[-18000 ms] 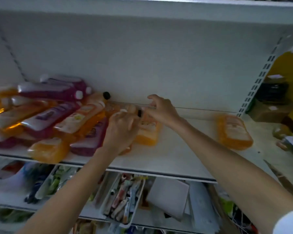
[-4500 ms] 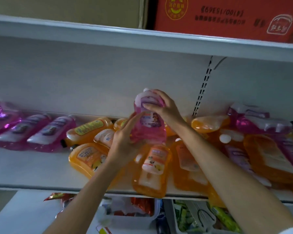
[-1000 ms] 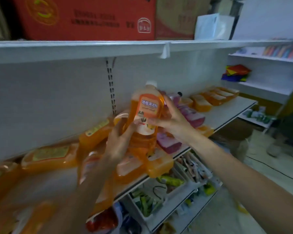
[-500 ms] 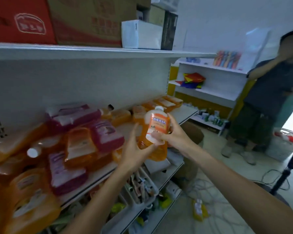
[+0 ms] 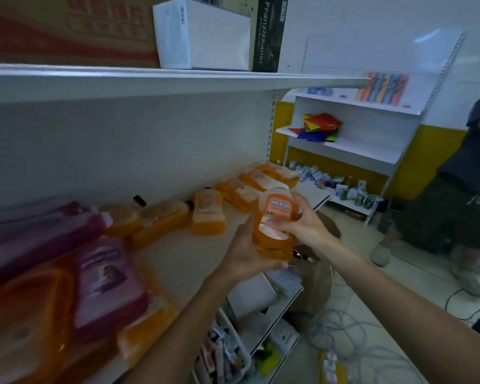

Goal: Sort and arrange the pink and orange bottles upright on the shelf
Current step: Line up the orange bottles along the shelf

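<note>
Bottle (image 5: pixel 275 225) of orange liquid, upright with its white cap on top, hangs just off the front edge of the shelf (image 5: pixel 194 261), the left hand (image 5: pixel 247 253) curled under its base and the right hand (image 5: pixel 306 227) wrapped round its labelled upper half. Left of this bottle runs a bare strip of shelf board, then pink bottles (image 5: pixel 106 286) and orange bottles (image 5: pixel 208 214) lying flat, with a flat orange row (image 5: pixel 250 189) behind it. Right of it open floor spreads out, loose cables (image 5: pixel 344 328) below and a standing person (image 5: pixel 460 195) well apart.
</note>
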